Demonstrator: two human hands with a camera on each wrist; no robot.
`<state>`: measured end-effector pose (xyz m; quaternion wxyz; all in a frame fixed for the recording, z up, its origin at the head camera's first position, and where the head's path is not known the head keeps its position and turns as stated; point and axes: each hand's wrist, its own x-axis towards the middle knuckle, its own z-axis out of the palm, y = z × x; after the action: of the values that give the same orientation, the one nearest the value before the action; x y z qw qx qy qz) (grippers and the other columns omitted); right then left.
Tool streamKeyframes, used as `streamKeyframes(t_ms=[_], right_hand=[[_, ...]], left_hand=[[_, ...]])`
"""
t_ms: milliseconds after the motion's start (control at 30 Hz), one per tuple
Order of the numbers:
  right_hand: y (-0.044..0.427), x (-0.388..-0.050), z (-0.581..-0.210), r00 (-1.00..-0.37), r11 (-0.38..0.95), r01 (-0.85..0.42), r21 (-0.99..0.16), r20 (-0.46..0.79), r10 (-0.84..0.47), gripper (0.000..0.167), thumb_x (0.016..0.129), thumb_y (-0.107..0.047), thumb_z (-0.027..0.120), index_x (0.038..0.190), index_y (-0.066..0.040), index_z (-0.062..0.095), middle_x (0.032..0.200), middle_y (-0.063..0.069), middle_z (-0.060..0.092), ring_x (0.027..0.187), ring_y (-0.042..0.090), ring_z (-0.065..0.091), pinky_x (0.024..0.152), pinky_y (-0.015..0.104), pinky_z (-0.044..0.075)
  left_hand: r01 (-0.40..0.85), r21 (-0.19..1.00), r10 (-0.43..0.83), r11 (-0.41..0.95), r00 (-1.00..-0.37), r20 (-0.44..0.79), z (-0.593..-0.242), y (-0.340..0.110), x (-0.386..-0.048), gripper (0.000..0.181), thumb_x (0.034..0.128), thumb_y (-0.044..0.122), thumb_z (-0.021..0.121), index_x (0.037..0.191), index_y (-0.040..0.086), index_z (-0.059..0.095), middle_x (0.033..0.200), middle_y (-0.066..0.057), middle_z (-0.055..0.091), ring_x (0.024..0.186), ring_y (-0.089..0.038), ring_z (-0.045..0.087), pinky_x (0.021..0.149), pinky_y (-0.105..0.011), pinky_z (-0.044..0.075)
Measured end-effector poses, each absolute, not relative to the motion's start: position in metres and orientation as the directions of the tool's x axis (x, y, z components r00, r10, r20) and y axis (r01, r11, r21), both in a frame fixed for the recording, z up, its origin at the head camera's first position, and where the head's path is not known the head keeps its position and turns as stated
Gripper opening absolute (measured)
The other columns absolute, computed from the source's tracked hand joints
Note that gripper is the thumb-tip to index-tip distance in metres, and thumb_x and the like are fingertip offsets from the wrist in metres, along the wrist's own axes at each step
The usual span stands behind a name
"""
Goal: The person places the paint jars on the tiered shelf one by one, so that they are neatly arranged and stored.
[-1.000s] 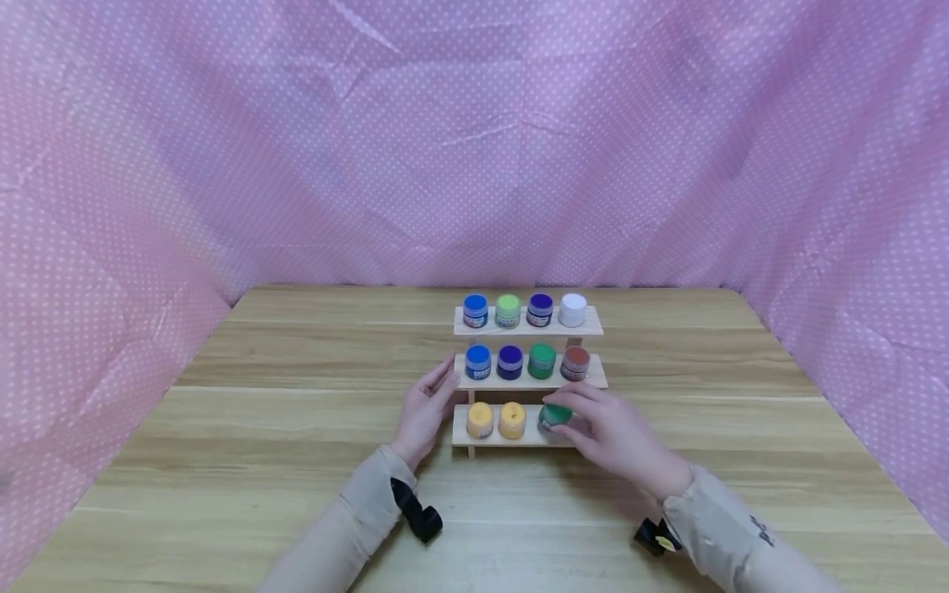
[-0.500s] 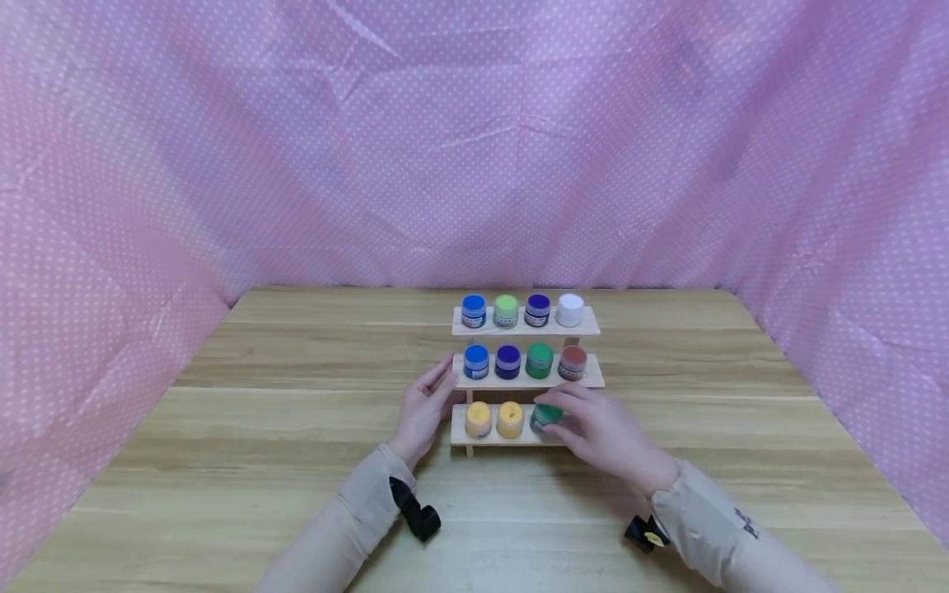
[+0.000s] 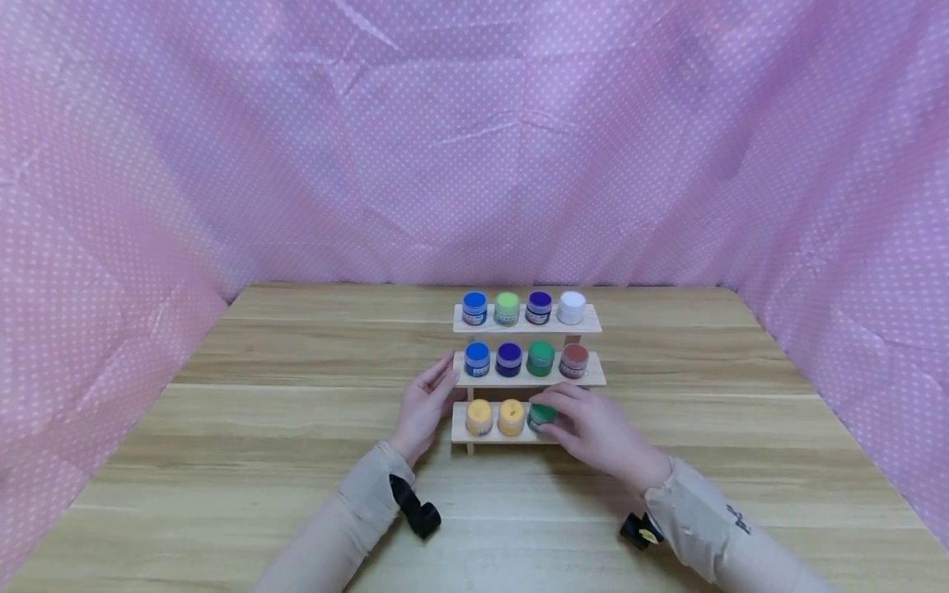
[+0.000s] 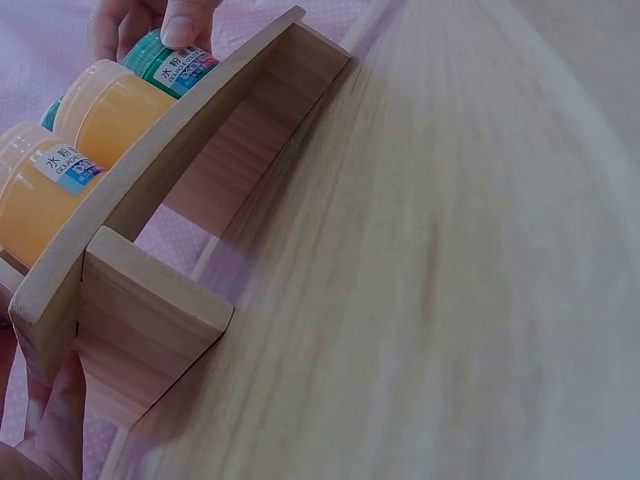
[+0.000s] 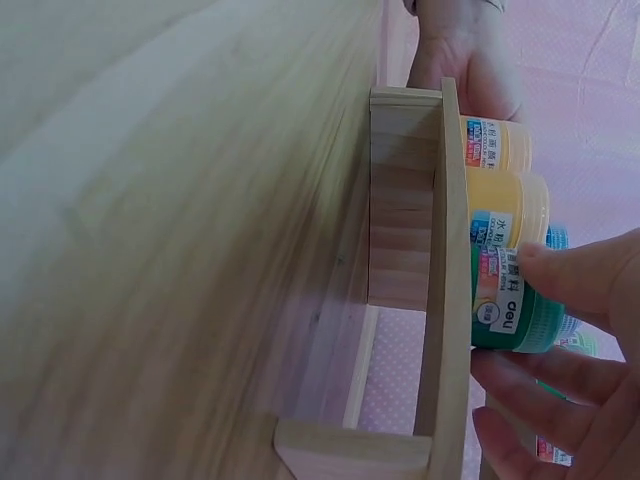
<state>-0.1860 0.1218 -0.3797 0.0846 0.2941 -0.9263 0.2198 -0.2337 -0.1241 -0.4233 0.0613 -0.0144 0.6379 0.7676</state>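
Note:
A three-tier wooden display rack point(image 3: 511, 381) holds small paint jars. At the right of the two yellow paint jars point(image 3: 479, 418) on the lowest shelf stands a green paint jar point(image 5: 505, 305). My right hand point(image 3: 604, 432) pinches that green jar between thumb and fingers; in the right wrist view it sits on the shelf close against the nearer yellow jar. My left hand point(image 3: 421, 414) rests at the rack's left side, its straight fingers touching the end of the middle shelf. In the left wrist view some of its fingers point(image 4: 62, 405) are partly hidden by the lowest shelf.
The middle shelf bears blue, purple, green and brown jars point(image 3: 574, 361). Blue, light green, purple and white jars point(image 3: 572, 307) line the top shelf. Beneath is a wood-grain table point(image 3: 296, 436), with a pink dotted cloth point(image 3: 474, 148) behind and at both sides.
My right hand has slid the green jar left along the lowest shelf, nearer to the yellow jars. My left hand has stayed at the rack's left side.

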Motion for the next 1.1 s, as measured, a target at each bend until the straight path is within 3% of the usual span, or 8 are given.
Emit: streamKeyframes(t_ms=[767, 1000, 1100], right_hand=[[0.124, -0.186, -0.381, -0.822, 0.746, -0.567, -0.350, 0.296, -0.486, 0.034, 0.084, -0.021, 0.072, 0.116, -0.012, 0.066, 0.109, 0.000, 0.065, 0.077, 0.008, 0.058, 0.066, 0.020, 0.051], [0.127, -0.185, -0.375, -0.829, 0.732, -0.558, -0.392, 0.308, -0.467, 0.041, 0.082, -0.021, 0.074, 0.120, -0.011, 0.063, 0.111, 0.002, 0.065, 0.093, 0.013, 0.064, 0.080, 0.030, 0.057], [0.131, -0.184, -0.371, -0.832, 0.721, -0.553, -0.416, 0.311, -0.459, 0.042, 0.083, -0.018, 0.073, 0.122, -0.011, 0.061, 0.113, 0.003, 0.065, 0.095, 0.017, 0.066, 0.079, 0.031, 0.058]], left_hand=[[-0.127, 0.971, 0.070, -0.203, -0.991, -0.115, -0.421, -0.122, -0.233, 0.045, 0.0986, 0.016, 0.050, 0.143, 0.011, 0.041, 0.145, -0.013, 0.044, 0.125, -0.027, 0.051, 0.099, -0.038, 0.047], [-0.128, 0.975, 0.078, -0.181, -0.990, -0.115, -0.423, -0.124, -0.235, 0.046, 0.0985, 0.017, 0.051, 0.143, 0.011, 0.041, 0.145, -0.015, 0.044, 0.123, -0.029, 0.053, 0.099, -0.041, 0.048], [-0.117, 0.981, 0.074, -0.154, -0.992, -0.107, -0.422, -0.127, -0.236, 0.046, 0.0982, 0.016, 0.051, 0.143, 0.009, 0.041, 0.144, -0.016, 0.044, 0.125, -0.030, 0.051, 0.098, -0.041, 0.048]])
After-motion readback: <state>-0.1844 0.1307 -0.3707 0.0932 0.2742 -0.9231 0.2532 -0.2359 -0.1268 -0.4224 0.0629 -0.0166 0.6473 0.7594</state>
